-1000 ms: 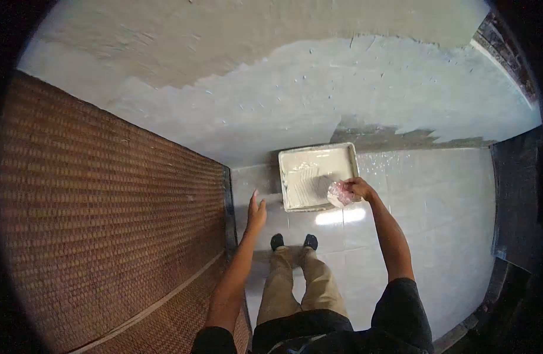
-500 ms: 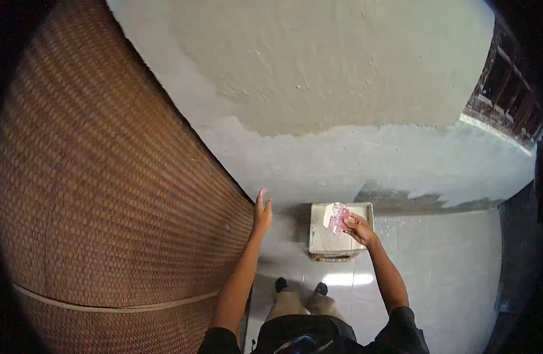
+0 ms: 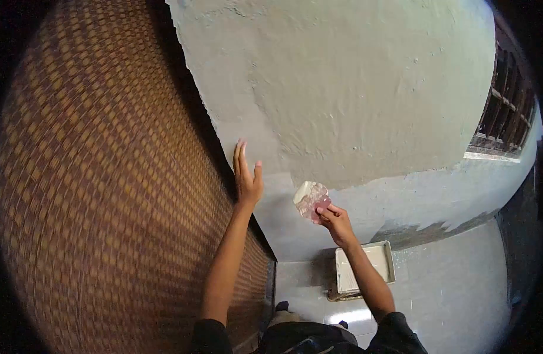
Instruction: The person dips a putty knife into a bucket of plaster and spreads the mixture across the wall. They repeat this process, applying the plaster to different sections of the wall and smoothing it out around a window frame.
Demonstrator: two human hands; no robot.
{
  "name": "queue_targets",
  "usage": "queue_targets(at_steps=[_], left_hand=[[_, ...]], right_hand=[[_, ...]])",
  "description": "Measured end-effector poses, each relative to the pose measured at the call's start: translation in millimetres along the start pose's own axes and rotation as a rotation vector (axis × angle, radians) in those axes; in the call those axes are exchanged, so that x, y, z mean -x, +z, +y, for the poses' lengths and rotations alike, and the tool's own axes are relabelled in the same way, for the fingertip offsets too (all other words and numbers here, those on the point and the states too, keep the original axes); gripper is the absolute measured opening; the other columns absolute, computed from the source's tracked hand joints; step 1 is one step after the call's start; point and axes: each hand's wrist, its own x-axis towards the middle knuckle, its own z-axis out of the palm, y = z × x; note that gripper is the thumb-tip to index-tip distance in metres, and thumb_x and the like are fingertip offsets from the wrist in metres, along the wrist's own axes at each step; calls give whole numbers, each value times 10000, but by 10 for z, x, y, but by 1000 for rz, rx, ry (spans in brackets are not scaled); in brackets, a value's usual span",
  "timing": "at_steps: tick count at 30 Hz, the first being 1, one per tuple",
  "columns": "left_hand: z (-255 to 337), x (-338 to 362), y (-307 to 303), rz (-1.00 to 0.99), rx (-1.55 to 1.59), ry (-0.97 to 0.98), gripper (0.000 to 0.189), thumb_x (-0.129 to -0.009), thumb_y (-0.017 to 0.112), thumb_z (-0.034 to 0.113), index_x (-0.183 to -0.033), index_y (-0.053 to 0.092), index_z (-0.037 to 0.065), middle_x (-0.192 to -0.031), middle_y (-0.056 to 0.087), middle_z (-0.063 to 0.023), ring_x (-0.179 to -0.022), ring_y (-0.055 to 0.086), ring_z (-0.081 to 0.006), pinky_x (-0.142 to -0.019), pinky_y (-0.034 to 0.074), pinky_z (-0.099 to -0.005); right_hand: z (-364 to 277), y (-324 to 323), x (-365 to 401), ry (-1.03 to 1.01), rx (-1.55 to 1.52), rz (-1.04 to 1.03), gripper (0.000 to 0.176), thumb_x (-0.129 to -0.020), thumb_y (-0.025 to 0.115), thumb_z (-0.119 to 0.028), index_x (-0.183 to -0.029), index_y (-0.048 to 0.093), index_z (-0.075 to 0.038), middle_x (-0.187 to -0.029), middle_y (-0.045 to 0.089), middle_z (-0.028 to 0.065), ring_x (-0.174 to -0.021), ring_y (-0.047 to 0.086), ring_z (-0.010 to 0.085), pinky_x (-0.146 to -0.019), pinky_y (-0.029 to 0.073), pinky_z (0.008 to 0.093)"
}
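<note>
My left hand point(image 3: 248, 180) is raised near the left edge of the plastered wall point(image 3: 366, 94), its fingers and thumb apart and nothing in it. In my right hand point(image 3: 335, 223) is a thin pinkish scraper point(image 3: 312, 202), pinched between thumb and fingers, with pale wet material along its far edge. The scraper is in front of the wall, close to the lower boundary of the beige coat; whether it touches cannot be told.
Below my right forearm, a shallow tray point(image 3: 391, 262) of pale material rests on a low stand on the tiled floor point(image 3: 454, 265). A woven panel point(image 3: 118, 177) rises along the left. A barred window point(image 3: 507, 106) is at the right.
Both hands have risen against the wall, the scraper moving up and left from above the tray. The view has shifted, so the tray appears lower and farther right.
</note>
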Motion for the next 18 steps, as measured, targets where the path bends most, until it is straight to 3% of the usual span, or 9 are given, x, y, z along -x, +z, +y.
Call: queue_targets(at_steps=[2, 5, 6, 8, 10, 12, 13, 18], left_hand=[[-23, -369, -75, 10, -107, 205, 568, -902, 496, 156, -1410, 322, -32, -1468, 325, -204, -1360, 306, -367, -1123, 236, -487], [-45, -776, -109, -20, -202, 368, 578, -895, 493, 176, -1414, 329, -18, -1471, 332, -185, -1370, 302, -349, -1128, 219, -500], [-76, -857, -94, -25, -183, 376, 578, -895, 493, 176, -1414, 329, -18, -1471, 332, -185, -1370, 302, -349, -1128, 219, -500], [-126, -963, -61, 17, -268, 412, 587, -890, 490, 195, -1426, 333, 14, -1485, 329, -158, -1380, 298, -328, -1132, 206, -502], [-224, -992, -30, 7, -264, 425, 596, -895, 479, 214, -1433, 317, 15, -1496, 310, -167, -1386, 281, -339, -1131, 190, -513], [-298, -995, 21, 1, -267, 437, 605, -901, 467, 233, -1440, 301, 15, -1507, 292, -176, -1392, 264, -350, -1129, 173, -525], [-328, -988, 51, 11, -298, 446, 605, -900, 470, 232, -1443, 303, 25, -1510, 294, -164, -1395, 266, -341, -1129, 176, -521], [-365, -963, 128, 24, -352, 457, 605, -902, 477, 240, -1449, 305, 48, -1515, 306, -125, -1395, 287, -306, -1133, 182, -506]], right_hand=[[15, 379, -114, -103, -9, 66, 223, -894, 647, -110, -1066, 655, 32, -979, 664, 58, -875, 639, 143, -747, 561, 292], [85, 761, -243, -471, 147, 323, 197, -905, 638, -97, -1017, 662, 63, -875, 668, 61, -793, 631, 127, -730, 537, 278], [133, 842, -281, -481, 149, 341, 197, -905, 638, -97, -1017, 662, 63, -875, 668, 61, -793, 631, 127, -730, 537, 278], [229, 996, -351, -666, 404, 598, 188, -913, 630, -96, -1016, 663, 58, -850, 662, 60, -775, 621, 104, -718, 518, 268], [331, 1109, -453, -728, 374, 668, 171, -901, 625, -61, -1019, 660, 58, -855, 674, 92, -768, 636, 138, -723, 510, 279], [372, 1145, -509, -887, 749, 822, 188, -878, 617, -16, -1044, 654, 66, -914, 686, 158, -805, 663, 227, -749, 509, 314], [405, 1169, -583, -932, 811, 899, 245, -859, 607, 24, -1098, 641, 62, -1023, 670, 214, -885, 657, 318, -777, 502, 343], [550, 1299, -803, -1078, 978, 1022, 337, -849, 614, 46, -1187, 609, 41, -1152, 638, 210, -970, 632, 328, -836, 481, 364]])
